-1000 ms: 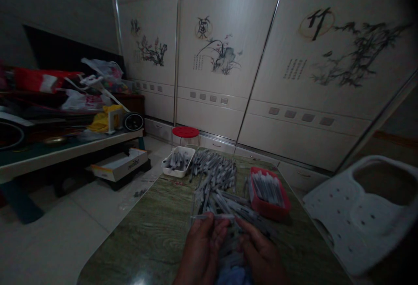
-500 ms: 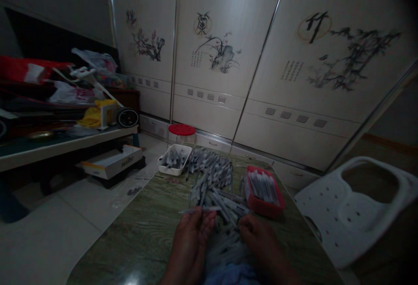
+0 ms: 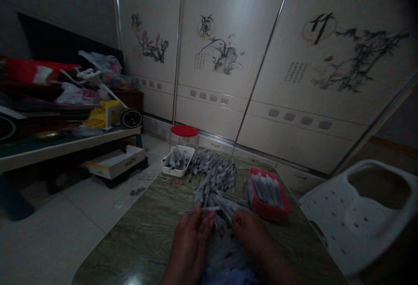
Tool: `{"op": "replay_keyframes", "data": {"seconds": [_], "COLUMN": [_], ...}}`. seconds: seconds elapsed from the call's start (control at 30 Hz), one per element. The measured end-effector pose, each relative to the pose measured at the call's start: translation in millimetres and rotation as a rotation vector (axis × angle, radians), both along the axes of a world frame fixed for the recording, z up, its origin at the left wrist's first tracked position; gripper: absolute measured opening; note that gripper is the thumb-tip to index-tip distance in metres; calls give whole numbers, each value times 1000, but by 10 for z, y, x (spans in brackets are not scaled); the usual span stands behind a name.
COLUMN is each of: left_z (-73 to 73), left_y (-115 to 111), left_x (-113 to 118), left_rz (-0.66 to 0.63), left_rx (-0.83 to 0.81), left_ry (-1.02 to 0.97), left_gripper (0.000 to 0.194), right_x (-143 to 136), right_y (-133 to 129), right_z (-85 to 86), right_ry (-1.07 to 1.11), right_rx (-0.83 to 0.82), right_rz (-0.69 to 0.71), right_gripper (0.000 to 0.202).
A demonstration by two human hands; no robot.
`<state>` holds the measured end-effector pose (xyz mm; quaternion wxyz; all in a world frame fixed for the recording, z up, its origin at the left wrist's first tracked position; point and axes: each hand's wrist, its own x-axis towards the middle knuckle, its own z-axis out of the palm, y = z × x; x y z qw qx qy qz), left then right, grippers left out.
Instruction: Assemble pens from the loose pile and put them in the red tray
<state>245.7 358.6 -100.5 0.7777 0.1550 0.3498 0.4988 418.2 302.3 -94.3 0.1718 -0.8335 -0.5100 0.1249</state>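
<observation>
My left hand (image 3: 193,235) is closed, palm up, pinching a slim clear pen (image 3: 200,210) that lies level across the fingertips. Close by on the right, my right hand (image 3: 247,228) is curled in a fist at the edge of the pen pile; whatever its fingers hold is hidden. A large heap of similar pens (image 3: 214,169) spreads over the table between and beyond both hands. Beyond my right hand stands a red basket (image 3: 271,213) full of upright pens. At the table's far left corner, a white tray (image 3: 174,172) holds more pens or pen parts.
The green wood-grain table (image 3: 130,237) has rounded corners. A white plastic chair (image 3: 352,219) stands at the right, a red stool (image 3: 184,130) behind the table. To the left, a low bench (image 3: 72,143) carries bags and a scooter, with a cardboard box (image 3: 117,163) beneath.
My right hand has moved a little to the left, closer to my left hand. The left hand still pinches the pen. The whole view has shifted slightly.
</observation>
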Motion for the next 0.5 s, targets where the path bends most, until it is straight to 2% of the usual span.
{"op": "replay_keyframes", "data": {"seconds": [0.27, 0.5], "left_z": [54, 31], "left_y": [26, 40], "left_x": [-30, -20], "left_rz": [16, 12], "left_rx": [-9, -1], "left_ry": [-11, -8], "left_gripper": [6, 6], "right_x": [29, -60], "right_y": [52, 101], "right_z": [-3, -11], "right_ry": [-1, -58], "right_rx": [9, -33], "right_rz": [4, 6], "right_gripper": [13, 7]}}
